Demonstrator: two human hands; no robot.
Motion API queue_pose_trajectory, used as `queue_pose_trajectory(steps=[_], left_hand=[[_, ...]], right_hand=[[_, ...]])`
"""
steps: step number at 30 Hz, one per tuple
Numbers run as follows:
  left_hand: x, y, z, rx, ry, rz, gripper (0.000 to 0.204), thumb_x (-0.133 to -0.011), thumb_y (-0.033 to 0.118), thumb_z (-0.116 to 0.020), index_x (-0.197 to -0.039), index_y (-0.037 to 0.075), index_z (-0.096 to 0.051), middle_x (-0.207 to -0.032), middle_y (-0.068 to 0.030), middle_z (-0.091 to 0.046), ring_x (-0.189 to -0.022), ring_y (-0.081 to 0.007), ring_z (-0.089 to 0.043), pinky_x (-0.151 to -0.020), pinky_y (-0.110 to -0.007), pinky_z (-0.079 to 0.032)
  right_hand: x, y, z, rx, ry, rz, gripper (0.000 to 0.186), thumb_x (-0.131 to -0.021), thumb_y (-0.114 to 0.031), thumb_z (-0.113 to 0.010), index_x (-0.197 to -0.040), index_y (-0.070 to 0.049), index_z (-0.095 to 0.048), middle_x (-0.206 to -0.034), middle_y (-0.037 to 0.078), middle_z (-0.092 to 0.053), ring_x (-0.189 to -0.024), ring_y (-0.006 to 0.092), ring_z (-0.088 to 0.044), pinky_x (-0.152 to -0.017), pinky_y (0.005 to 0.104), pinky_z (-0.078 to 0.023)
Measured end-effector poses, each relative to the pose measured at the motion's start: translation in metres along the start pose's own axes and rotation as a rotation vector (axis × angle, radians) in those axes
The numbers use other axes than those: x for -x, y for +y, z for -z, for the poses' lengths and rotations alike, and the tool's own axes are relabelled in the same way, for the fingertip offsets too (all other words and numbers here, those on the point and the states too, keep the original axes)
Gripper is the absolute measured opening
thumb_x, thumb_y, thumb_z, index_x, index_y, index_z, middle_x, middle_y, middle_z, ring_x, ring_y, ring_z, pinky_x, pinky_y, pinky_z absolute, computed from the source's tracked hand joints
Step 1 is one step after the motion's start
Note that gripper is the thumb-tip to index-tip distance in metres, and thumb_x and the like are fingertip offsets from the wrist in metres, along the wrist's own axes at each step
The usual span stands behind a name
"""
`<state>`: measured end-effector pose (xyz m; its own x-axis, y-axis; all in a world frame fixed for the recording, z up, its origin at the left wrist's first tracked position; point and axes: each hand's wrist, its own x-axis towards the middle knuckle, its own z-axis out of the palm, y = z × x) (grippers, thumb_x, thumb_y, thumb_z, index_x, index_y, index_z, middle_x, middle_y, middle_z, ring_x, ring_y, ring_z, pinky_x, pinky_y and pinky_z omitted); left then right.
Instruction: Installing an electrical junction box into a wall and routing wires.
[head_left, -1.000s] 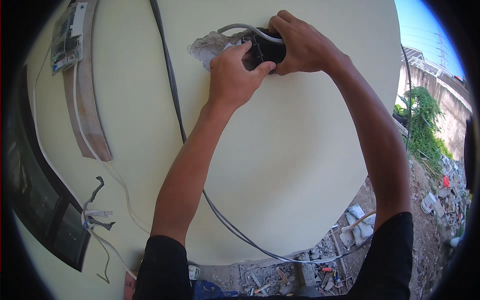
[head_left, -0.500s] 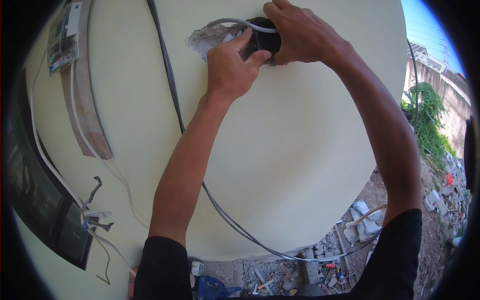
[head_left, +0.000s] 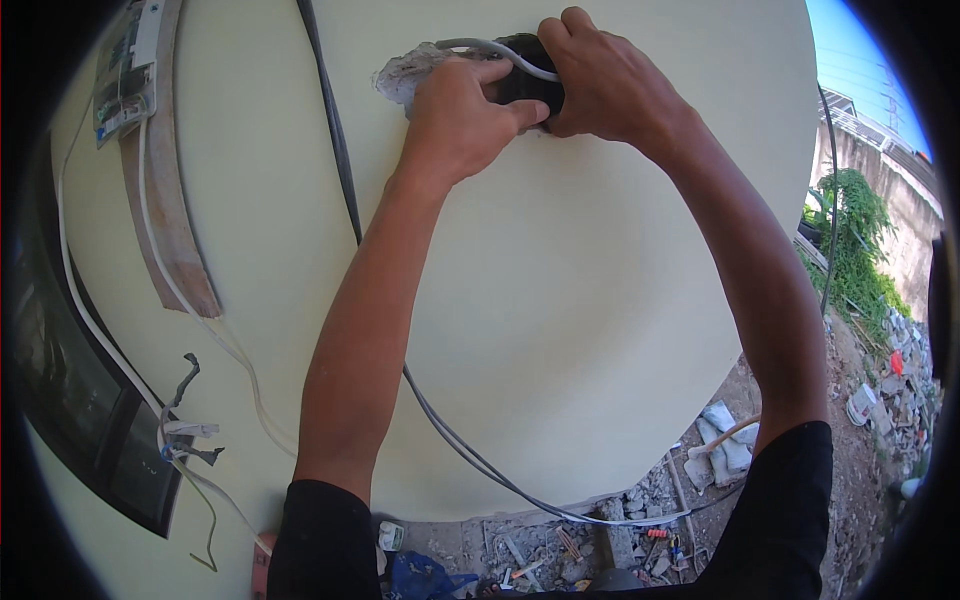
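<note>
High on the cream wall, a ragged hole (head_left: 398, 76) is broken through the plaster. At its right end sits a black electrical back box (head_left: 522, 90), partly covered by my hands. A grey cable (head_left: 478, 43) arches over the hole and drops across the front of the box. My left hand (head_left: 450, 120) has its thumb along the box's lower front and its forefinger near the upper left. My right hand (head_left: 612, 85) grips the box's right side, with the thumb low and the other fingers over the top.
Dark cables (head_left: 338, 140) hang down the wall left of my hands and loop beneath them. Farther left are a wooden board (head_left: 180, 220) with an electrical unit (head_left: 128, 75), loose white wires and a dark window (head_left: 90, 400). Rubble (head_left: 560, 550) covers the ground below.
My left hand has shifted slightly, its forefinger moving right across the box. The right hand has dropped a little, and the cable's end sits lower over the box.
</note>
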<state>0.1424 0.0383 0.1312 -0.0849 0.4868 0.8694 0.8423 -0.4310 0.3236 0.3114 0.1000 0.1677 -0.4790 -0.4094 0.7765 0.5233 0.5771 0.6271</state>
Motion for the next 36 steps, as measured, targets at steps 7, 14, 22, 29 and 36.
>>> queue_pose_trajectory(steps=[7,14,22,29,36], left_hand=[[-0.001,0.01,-0.006,0.033,0.126,0.148,0.032,-0.09,0.025,-0.074,-0.106,-0.001,-0.077,-0.09,-0.0112,-0.077,-0.079,-0.0172,-0.071,-0.075,-0.032,-0.055],[-0.002,0.012,-0.005,-0.046,0.151,0.159,0.026,-0.088,0.019,-0.073,-0.105,0.0,-0.077,-0.088,-0.0149,-0.077,-0.079,-0.0244,-0.073,-0.079,-0.038,-0.057],[-0.003,0.005,-0.012,0.0,0.216,0.133,0.026,-0.088,0.017,-0.072,-0.106,-0.001,-0.076,-0.093,-0.0163,-0.077,-0.078,-0.0231,-0.073,-0.077,-0.035,-0.057],[-0.011,-0.002,-0.005,0.065,0.142,0.139,0.027,-0.088,0.015,-0.071,-0.107,-0.003,-0.075,-0.093,-0.0153,-0.077,-0.077,-0.0219,-0.073,-0.075,-0.034,-0.057],[-0.006,-0.005,-0.018,0.056,0.251,0.108,0.028,-0.087,0.014,-0.071,-0.107,-0.005,-0.074,-0.091,-0.0174,-0.077,-0.076,-0.0246,-0.073,-0.075,-0.035,-0.057]], right_hand=[[0.003,0.001,0.005,-0.039,-0.396,-0.176,0.058,-0.074,-0.024,-0.087,-0.114,0.004,-0.058,-0.107,0.018,-0.059,-0.096,0.0298,-0.066,-0.085,0.039,-0.059],[-0.018,0.021,0.035,-0.263,-0.642,-0.354,0.037,-0.086,-0.012,-0.077,-0.119,0.002,-0.068,-0.117,0.016,-0.065,-0.105,0.0302,-0.064,-0.095,0.0403,-0.053],[-0.012,0.016,0.027,-0.438,-0.498,-0.471,0.023,-0.089,-0.007,-0.073,-0.111,0.0,-0.074,-0.108,0.016,-0.069,-0.097,0.0274,-0.066,-0.087,0.0408,-0.055],[0.037,0.001,-0.016,-0.368,-0.133,-0.745,0.028,-0.082,-0.022,-0.079,-0.085,0.001,-0.065,-0.077,0.017,-0.068,-0.076,0.0336,-0.067,-0.07,0.0452,-0.053],[0.034,-0.025,-0.032,-0.219,-0.082,-0.85,0.024,-0.084,-0.021,-0.072,-0.085,0.001,-0.064,-0.088,0.017,-0.068,-0.077,0.0368,-0.068,-0.068,0.0464,-0.055]])
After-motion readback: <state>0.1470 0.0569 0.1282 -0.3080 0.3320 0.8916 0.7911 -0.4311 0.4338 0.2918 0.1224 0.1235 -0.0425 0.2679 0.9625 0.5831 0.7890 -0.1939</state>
